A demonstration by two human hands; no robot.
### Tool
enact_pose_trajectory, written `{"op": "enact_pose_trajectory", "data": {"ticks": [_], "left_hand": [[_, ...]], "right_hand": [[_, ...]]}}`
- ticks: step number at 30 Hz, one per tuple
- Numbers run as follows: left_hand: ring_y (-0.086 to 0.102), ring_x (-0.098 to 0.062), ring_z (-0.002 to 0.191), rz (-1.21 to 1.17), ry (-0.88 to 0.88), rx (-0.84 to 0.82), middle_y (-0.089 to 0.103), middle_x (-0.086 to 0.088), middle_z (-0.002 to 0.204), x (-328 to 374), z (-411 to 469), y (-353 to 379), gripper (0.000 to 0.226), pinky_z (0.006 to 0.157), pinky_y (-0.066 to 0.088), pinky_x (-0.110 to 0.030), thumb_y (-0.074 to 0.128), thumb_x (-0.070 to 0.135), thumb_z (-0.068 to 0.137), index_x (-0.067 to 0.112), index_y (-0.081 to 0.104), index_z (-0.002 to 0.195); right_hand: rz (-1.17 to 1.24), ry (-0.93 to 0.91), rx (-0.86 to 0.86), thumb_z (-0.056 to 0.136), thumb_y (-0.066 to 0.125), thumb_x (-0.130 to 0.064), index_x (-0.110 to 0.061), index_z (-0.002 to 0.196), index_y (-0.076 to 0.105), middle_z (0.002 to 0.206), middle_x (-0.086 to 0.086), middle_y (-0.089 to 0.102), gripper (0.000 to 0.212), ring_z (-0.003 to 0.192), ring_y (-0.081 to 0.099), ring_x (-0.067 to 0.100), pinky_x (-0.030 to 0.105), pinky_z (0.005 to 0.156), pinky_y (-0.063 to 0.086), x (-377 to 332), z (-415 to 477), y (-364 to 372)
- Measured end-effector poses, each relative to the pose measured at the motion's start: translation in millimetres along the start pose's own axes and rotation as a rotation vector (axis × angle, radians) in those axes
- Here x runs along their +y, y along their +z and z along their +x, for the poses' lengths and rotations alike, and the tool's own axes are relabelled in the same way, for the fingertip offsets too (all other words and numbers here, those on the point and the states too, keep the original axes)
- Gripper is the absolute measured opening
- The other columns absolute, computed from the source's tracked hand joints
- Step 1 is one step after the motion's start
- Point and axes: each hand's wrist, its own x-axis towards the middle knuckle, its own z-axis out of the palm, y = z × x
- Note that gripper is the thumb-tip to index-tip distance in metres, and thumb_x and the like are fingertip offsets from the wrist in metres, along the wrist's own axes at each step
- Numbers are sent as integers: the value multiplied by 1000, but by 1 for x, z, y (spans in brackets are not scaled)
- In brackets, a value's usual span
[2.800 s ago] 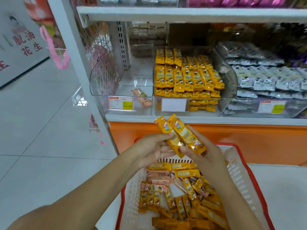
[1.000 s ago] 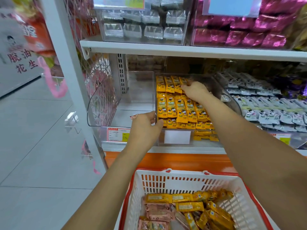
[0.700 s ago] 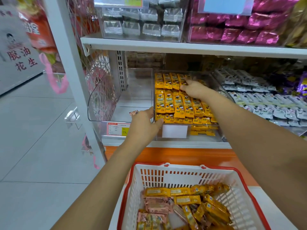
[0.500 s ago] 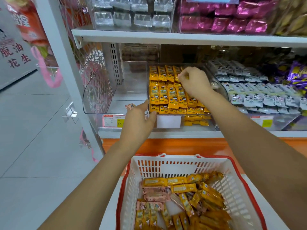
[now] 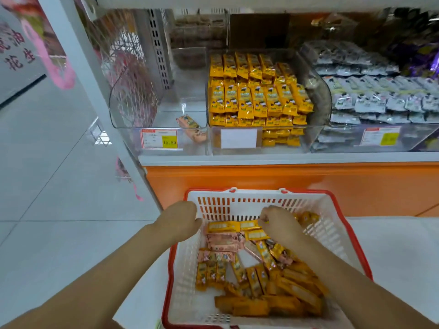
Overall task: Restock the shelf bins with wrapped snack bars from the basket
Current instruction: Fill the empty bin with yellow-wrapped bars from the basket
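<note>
Hands have both dropped from the shelf to the basket [image 5: 237, 205]. Half a second ago the right one was in the middle bin [image 5: 318, 103] and the left was at that bin's front, so that load looks delivered and another pick is starting. The right hand [image 5: 280, 225] curls over loose yellow bars [image 5: 292, 288] at the basket's far end. The left hand [image 5: 180, 222] is bunched at the far left rim. Whether either grips anything, I cannot tell. I count three clear bins: the left bin [image 5: 133, 103] holds one pink bar [image 5: 191, 128], the middle one is packed with stacked yellow bars [image 5: 256, 96], and the right bin [image 5: 403, 143] holds silver packets [image 5: 380, 100]. The one basket holds countless yellow bars and several pink ones [image 5: 222, 243].
</note>
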Motion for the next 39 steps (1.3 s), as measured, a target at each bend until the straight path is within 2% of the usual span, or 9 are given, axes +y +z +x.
{"op": "enact_pose_trajectory", "data": {"ticks": [1, 3, 7, 10, 18, 25, 33, 36, 39], "left_hand": [[56, -22, 108, 5, -37, -51, 59, -10, 120, -5, 0, 6, 36, 83, 44, -28, 42, 33, 99, 6, 57, 117], [55, -22, 112, 24, -82, -123, 57, -11, 124, -14, 0, 14, 39, 88, 44, -28, 40, 33, 100, 5, 52, 124], [54, -23, 110, 54, -96, -206, 57, -12, 120, -20, 7, 22, 38, 89, 46, -31, 40, 33, 100, 3, 53, 119], [53, -22, 110, 81, -97, -238, 56, -11, 120, -17, 13, 22, 38, 88, 43, -29, 39, 33, 100, 3, 53, 118], [52, -20, 96, 107, -79, -286, 57, -10, 114, -17, 24, 16, 35, 81, 43, -28, 40, 34, 101, 4, 53, 114], [47, -17, 87, 95, -56, -284, 58, -9, 111, -23, 26, 15, 34, 80, 43, -28, 39, 35, 100, 6, 53, 111], [55, -20, 95, 129, -33, -291, 57, -9, 103, -26, 22, 16, 31, 80, 44, -27, 45, 30, 99, 4, 53, 115], [57, -21, 100, 154, -31, -299, 59, -9, 108, -25, 20, 18, 29, 84, 46, -28, 49, 26, 97, 5, 54, 117], [57, -20, 96, 153, -31, -292, 58, -9, 104, -24, 19, 18, 28, 81, 45, -27, 48, 25, 97, 5, 54, 116]], "right_hand": [[2, 29, -39, 98, 49, -26, -11, 106, 65, 113, 9, 63, 23, 97, 63, 20, 31, 83, 51, 6, 3, 14], [2, 71, -118, 97, 52, -22, -12, 136, 49, 140, 8, 47, 40, 124, 50, 23, 32, 98, 46, 14, 11, 40], [-54, 54, -195, 96, 57, -22, -11, 152, 20, 157, 6, 22, 68, 145, 20, 24, 33, 114, 32, 8, 31, 79], [-125, 17, -196, 96, 56, -26, -10, 151, 21, 156, 7, 25, 67, 144, 21, 25, 34, 116, 27, -4, 49, 99], [-438, -9, -182, 98, 50, -31, -6, 141, 31, 140, 17, 39, 53, 130, 36, 36, 44, 106, 36, -35, 83, 129], [-509, -112, -139, 93, 51, -12, -7, 137, 39, 136, 15, 44, 46, 127, 39, 33, 43, 107, 33, -32, 91, 131], [-580, -12, -145, 98, 44, -43, -7, 134, 42, 132, 12, 50, 51, 125, 43, 30, 40, 107, 31, 5, 77, 118], [-562, 15, -136, 97, 41, -19, -8, 128, 44, 125, 11, 54, 33, 117, 49, 27, 35, 99, 40, 22, 77, 110], [-578, -1, -157, 95, 40, -10, -9, 125, 45, 122, 11, 56, 30, 113, 52, 26, 35, 92, 43, 22, 79, 102]]}}
